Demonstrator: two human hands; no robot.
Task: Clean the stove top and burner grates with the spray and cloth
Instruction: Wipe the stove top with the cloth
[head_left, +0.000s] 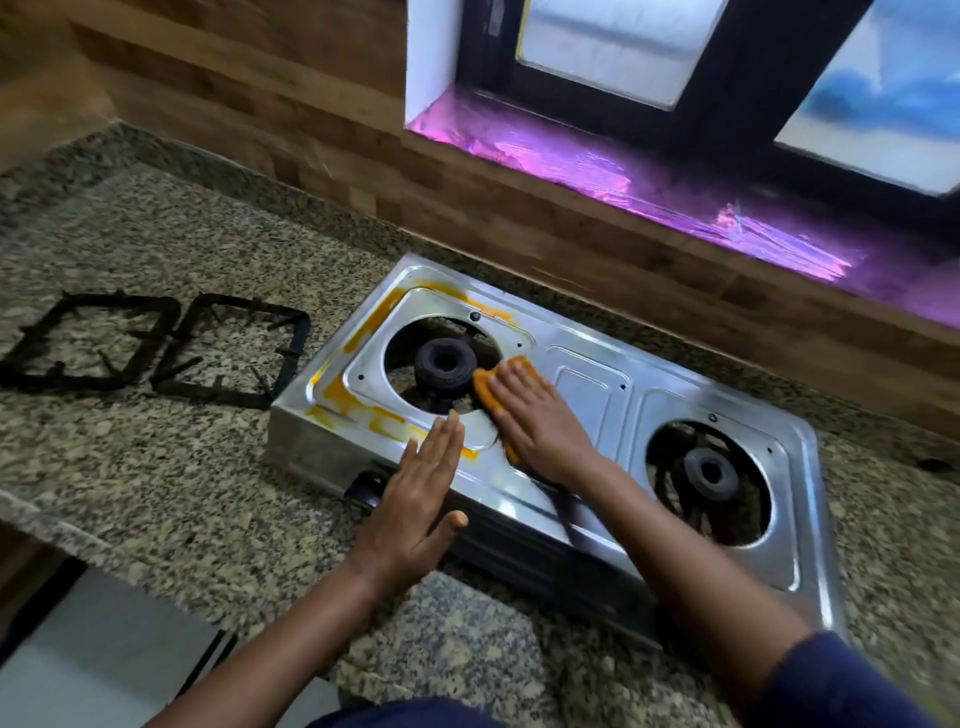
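Note:
A steel two-burner stove (597, 395) sits on the granite counter, with yellow-orange smears round its left burner (444, 366). My right hand (535, 421) presses an orange cloth (485, 387) flat on the stove top just right of that burner. With its fingers straight, my left hand (415, 493) rests at the stove's front left edge and holds nothing. Both black burner grates (88, 343) (234, 353) lie on the counter left of the stove. No spray bottle is in view.
The granite counter (182, 467) extends left and in front of the stove. Behind it runs a wood-look wall (311, 130) and a window sill (623, 176) lit purple. The right burner (709, 475) is uncovered. A black knob (366, 488) sits on the stove's front.

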